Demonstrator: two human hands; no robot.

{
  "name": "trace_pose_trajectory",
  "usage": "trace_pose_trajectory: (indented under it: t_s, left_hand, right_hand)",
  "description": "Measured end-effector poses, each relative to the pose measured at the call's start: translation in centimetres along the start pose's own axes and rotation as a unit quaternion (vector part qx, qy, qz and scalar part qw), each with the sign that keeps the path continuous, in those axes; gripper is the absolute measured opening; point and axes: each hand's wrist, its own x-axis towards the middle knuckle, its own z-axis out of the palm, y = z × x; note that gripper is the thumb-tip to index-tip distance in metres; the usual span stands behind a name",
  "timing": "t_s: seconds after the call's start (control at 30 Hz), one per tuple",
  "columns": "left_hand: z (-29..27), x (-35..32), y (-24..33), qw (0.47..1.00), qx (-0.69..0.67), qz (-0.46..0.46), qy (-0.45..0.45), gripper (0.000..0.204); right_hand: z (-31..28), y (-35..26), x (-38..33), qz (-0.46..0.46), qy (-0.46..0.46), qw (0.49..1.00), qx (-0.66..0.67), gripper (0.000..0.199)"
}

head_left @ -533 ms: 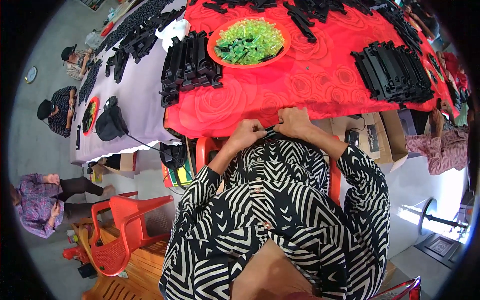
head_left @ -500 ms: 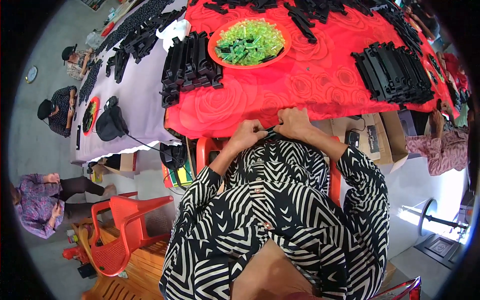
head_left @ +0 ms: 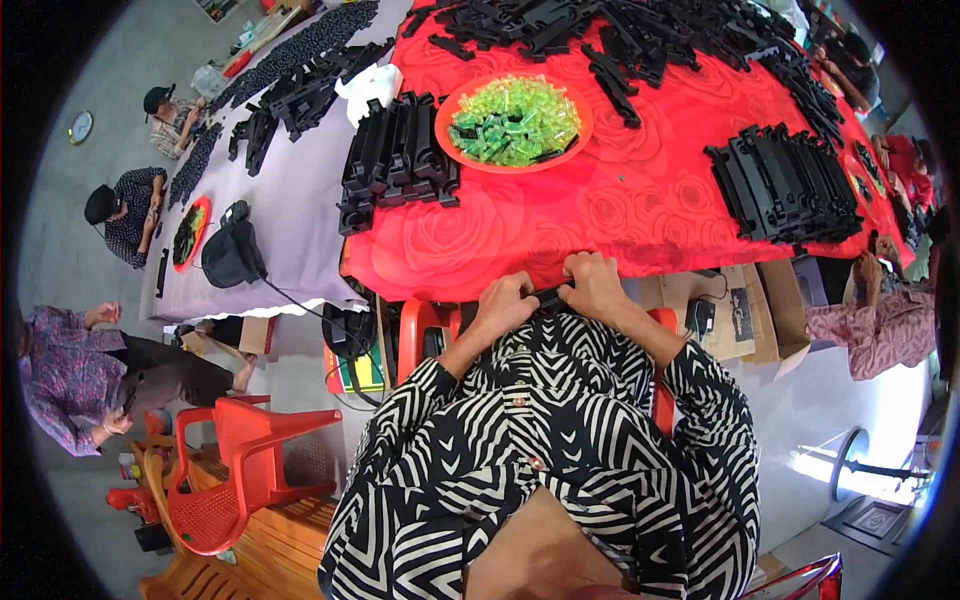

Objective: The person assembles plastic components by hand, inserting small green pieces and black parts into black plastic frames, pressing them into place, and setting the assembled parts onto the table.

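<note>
My left hand (head_left: 506,303) and my right hand (head_left: 597,287) are close together over my lap, just at the near edge of the red cloth. Between their fingertips is a dark plastic part (head_left: 549,298), mostly covered by the fingers. Both hands are closed on it, one at each end. On the table beyond them sits an orange-red plate (head_left: 449,146) heaped with small clear yellow-green pieces (head_left: 515,118). Stacked long black plastic parts stand left of the plate (head_left: 395,155) and in a row at the right (head_left: 785,187).
More black parts (head_left: 650,40) lie piled at the far side of the red-clothed table (head_left: 480,245). A lilac-clothed table (head_left: 290,200) adjoins at left, with a black bag (head_left: 232,250). Cardboard boxes (head_left: 782,315) are under the table. A red chair (head_left: 225,470) stands behind left; several people sit around.
My view has tilted, so the table and hands appear lower in the picture. Both hands keep their grip on the dark part. The person at lower left has moved their arms.
</note>
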Motion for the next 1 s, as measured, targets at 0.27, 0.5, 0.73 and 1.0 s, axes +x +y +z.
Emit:
trace_pose_trajectory:
  t_s: [0.27,0.5,0.73,1.0]
  left_hand:
    - [-0.1,0.1,0.1,0.997,-0.056,0.047,-0.006,0.023]
    - [-3.2,-0.9,4.3,0.917,-0.383,-0.071,-0.087,0.009]
    - [-2.4,-0.5,3.4,0.942,-0.32,-0.034,-0.092,0.013]
    - [-1.5,-1.4,4.0,0.996,-0.067,0.026,0.055,0.027]
  right_hand:
    - [-4.2,-2.5,-1.9,-0.103,0.217,0.971,-0.006,0.038]
    - [-7.9,-3.8,-4.1,-0.098,0.436,0.892,0.067,0.031]
    - [-6.3,-4.7,-4.2,-0.06,0.234,0.942,0.234,0.024]
    - [-4.6,-4.5,-4.5,-0.02,0.082,0.993,0.076,0.031]
